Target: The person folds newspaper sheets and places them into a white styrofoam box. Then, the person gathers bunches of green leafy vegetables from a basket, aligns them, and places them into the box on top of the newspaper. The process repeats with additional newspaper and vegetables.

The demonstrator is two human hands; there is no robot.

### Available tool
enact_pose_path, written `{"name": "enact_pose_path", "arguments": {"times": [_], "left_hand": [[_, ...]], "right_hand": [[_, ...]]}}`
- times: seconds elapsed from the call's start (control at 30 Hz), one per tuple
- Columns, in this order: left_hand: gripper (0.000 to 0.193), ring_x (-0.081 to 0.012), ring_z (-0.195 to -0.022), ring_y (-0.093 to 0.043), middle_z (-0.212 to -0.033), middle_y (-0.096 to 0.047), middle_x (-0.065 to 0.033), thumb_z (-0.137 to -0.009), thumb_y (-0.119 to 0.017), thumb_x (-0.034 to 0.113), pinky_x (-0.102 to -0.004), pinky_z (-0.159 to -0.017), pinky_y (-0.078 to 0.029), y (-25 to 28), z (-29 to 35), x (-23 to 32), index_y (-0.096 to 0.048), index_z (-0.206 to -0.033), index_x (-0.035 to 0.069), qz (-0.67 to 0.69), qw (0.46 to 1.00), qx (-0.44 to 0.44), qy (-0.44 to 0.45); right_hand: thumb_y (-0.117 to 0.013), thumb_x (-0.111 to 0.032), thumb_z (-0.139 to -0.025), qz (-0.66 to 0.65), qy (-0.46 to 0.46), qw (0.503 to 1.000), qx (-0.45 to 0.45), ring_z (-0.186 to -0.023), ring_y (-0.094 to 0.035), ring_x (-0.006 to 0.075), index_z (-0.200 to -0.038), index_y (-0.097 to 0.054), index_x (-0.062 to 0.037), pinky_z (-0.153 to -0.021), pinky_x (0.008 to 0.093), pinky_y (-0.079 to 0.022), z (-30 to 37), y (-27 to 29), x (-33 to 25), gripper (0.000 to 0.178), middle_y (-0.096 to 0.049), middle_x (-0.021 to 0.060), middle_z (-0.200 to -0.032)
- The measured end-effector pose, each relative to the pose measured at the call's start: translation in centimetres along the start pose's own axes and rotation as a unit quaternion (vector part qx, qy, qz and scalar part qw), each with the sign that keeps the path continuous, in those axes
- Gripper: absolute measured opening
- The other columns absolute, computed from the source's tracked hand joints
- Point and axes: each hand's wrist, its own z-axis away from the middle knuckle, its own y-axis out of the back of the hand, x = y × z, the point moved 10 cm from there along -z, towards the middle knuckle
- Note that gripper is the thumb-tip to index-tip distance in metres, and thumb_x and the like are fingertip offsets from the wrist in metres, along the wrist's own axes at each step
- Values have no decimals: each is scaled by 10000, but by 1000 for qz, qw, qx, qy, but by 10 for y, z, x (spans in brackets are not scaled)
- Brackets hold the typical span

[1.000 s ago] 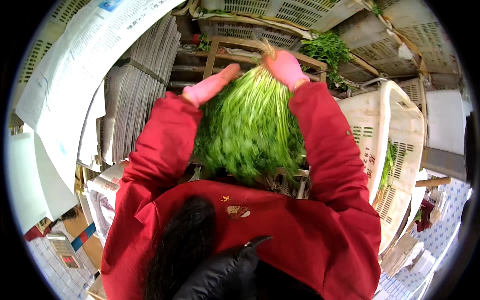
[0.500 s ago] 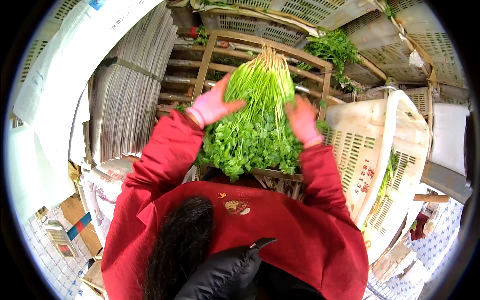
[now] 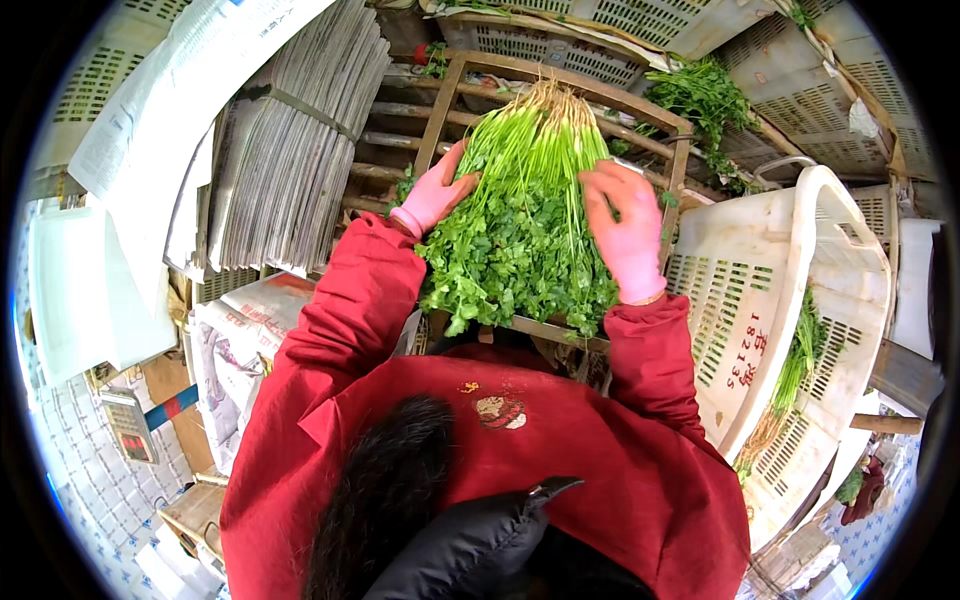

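Red characters and digits [image 3: 745, 350] down white crate [image 3: 750, 225], red print on white sheeting [image 3: 222, 338] left of crate, fine print on newspaper sheet [image 3: 150, 120] farther left

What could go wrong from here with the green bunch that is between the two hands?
The leafy green bunch shows no visible tie, so some stems may slide loose if it is lifted. The left hand and the right hand are at its sides, not closed around it, so the middle might sag. Some leaves reach the near edge of the brown frame, where they could snag or bruise.
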Motion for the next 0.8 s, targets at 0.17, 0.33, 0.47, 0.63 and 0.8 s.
{"name": "enact_pose_path", "arguments": {"times": [0.17,0.33,0.47,0.63,0.8], "left_hand": [[742,-209,-1437,-343,-1557,-369,-190,-933,-649,193,-298,-1166,-262,-6,4,19,-274,-1522,-59,52,998,4,-37],[793,-399,-1340,-443,-1462,-432,-232,-703,-789,190,-492,-1095,-390,10,18,134,-498,-1437,110,-372,870,149,-288],[379,-268,-1103,-606,-1059,-703,-89,-869,-645,82,-409,-1005,-439,-20,-18,175,-646,-1247,61,-155,948,-34,-276],[518,-271,-1218,-563,-1210,-667,-100,-836,-688,255,-446,-1130,-332,-68,-47,123,-607,-1328,116,-279,904,-220,-237],[634,-268,-1390,-436,-1409,-540,-106,-813,-576,97,-552,-1224,-132,-53,-39,93,-507,-1440,161,-257,879,-257,-309]], "right_hand": [[-754,-156,-771,-19,24,996,-83,-985,-577,283,-979,-757,-148,-906,407,-463,0,-37,-30,208,-631,65,-959],[-753,-176,-773,-29,47,997,-45,-963,-585,283,-1010,-752,-158,-880,407,-473,1,-23,-47,238,-630,56,-941],[-713,-179,-801,32,64,983,-170,-986,-613,304,-1086,-704,-152,-862,424,-490,9,-65,-46,287,-651,95,-1019],[-677,-139,-801,20,-10,985,-170,-1084,-604,360,-1177,-638,-95,-926,440,-491,20,-62,-19,381,-643,150,-1157],[-652,-146,-826,-27,-58,978,-199,-1126,-608,363,-1214,-634,-83,-973,410,-490,22,-59,-7,393,-628,162,-1239]]}}
